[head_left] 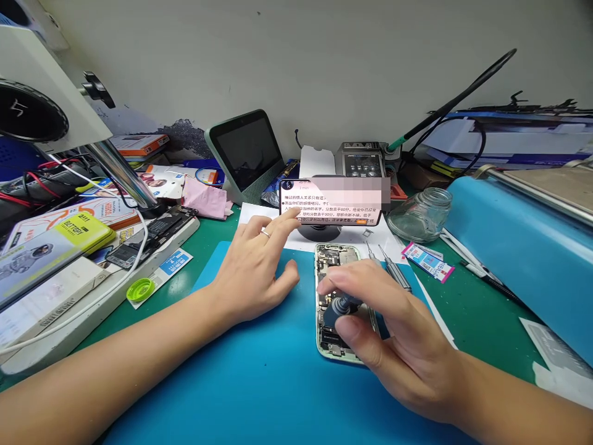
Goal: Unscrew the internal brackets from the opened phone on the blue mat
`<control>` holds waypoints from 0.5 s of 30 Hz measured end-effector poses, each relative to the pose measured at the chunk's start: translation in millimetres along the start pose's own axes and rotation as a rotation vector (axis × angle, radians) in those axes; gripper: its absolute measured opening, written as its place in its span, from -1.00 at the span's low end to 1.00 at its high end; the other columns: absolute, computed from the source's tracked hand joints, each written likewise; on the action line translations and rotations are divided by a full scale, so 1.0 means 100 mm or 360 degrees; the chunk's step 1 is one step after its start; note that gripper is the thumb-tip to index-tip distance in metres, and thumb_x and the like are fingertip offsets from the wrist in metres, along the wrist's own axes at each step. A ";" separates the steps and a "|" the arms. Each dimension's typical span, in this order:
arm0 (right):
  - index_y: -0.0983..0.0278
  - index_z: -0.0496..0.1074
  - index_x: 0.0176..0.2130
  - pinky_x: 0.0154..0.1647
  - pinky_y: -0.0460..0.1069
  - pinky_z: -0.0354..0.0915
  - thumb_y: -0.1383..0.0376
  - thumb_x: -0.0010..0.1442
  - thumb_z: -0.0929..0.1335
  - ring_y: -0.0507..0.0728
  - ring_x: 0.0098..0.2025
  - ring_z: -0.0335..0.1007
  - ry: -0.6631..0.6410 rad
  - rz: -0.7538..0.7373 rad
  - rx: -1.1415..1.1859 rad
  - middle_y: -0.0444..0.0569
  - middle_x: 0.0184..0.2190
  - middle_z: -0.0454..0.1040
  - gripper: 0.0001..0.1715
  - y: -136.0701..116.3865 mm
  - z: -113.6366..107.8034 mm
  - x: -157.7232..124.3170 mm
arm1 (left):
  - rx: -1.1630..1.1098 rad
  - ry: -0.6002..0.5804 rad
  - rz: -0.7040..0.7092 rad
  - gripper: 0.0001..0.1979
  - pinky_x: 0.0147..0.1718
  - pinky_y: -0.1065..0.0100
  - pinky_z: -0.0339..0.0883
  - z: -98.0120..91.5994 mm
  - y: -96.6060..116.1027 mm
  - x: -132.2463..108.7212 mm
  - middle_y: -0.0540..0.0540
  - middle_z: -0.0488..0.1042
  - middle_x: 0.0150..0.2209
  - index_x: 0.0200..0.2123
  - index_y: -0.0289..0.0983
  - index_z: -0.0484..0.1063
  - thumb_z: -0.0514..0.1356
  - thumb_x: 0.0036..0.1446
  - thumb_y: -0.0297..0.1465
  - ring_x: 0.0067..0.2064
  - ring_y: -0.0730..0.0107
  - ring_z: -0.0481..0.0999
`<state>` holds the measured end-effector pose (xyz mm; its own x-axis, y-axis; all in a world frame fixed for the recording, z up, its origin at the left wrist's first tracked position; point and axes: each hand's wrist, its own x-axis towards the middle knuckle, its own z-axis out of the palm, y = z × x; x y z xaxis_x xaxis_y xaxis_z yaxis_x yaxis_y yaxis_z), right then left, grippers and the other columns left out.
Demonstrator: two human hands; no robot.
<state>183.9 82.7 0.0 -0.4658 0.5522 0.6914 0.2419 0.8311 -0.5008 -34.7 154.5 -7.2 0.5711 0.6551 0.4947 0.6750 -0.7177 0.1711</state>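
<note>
My left hand (254,272) is held out with its fingers stretched forward, a ring on one of them. Its fingertips are at the screen of a smartphone (338,210), which sits sideways on a round dark stand (319,232) and shows lines of text. Whether they press the glass I cannot tell. Between thumb and fingers, my right hand (393,327) grips a small dark tool with a ringed, round body (341,305); its working end is hidden. That hand is over an opened phone (324,343) with a pale green frame and bare inner parts, lying on the blue mat (222,383).
Slim metal screwdrivers (395,270) lie right of the opened phone, near a glass jar (421,213). A smart display (248,151) and a soldering station (364,164) stand behind. Boxes (55,259) and a microscope post (123,176) crowd the left. A blue roll-like object (523,241) borders the right.
</note>
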 end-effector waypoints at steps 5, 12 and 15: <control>0.18 0.23 0.34 0.04 0.08 0.41 0.47 0.38 0.32 0.16 -0.02 0.49 0.0000 0.0012 -0.0038 -0.01 -0.11 0.59 -0.39 0.01 0.00 -0.01 | -0.0021 0.0043 -0.0011 -0.36 0.21 -0.08 0.15 0.01 -0.02 0.01 -0.32 0.02 0.50 0.37 -0.35 0.07 0.09 0.24 -0.41 0.27 -0.11 0.33; 0.12 0.23 0.35 0.00 0.09 0.44 0.48 0.38 0.30 0.17 -0.07 0.52 0.0024 0.0032 -0.0005 -0.05 -0.20 0.60 -0.36 -0.01 0.00 0.00 | -0.0176 0.0160 0.0051 -0.40 0.13 0.03 0.26 -0.03 -0.03 -0.02 -0.28 0.20 0.43 0.31 -0.27 0.13 0.12 0.20 -0.49 0.25 0.00 0.36; 0.10 0.24 0.36 -0.03 0.09 0.45 0.48 0.40 0.25 0.16 -0.09 0.52 0.0025 0.0068 0.0003 -0.02 -0.15 0.60 -0.37 -0.01 -0.01 -0.01 | -0.0322 0.0325 0.0122 -0.60 -0.01 0.14 0.36 -0.06 0.00 -0.06 -0.22 0.47 0.13 0.13 -0.24 0.29 0.12 0.21 -0.51 0.11 0.12 0.44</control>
<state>184.8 81.4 0.1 -0.4418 0.5881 0.6774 0.2595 0.8066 -0.5310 -41.2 149.3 -4.8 0.4969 0.5510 0.6705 0.5150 -0.8090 0.2832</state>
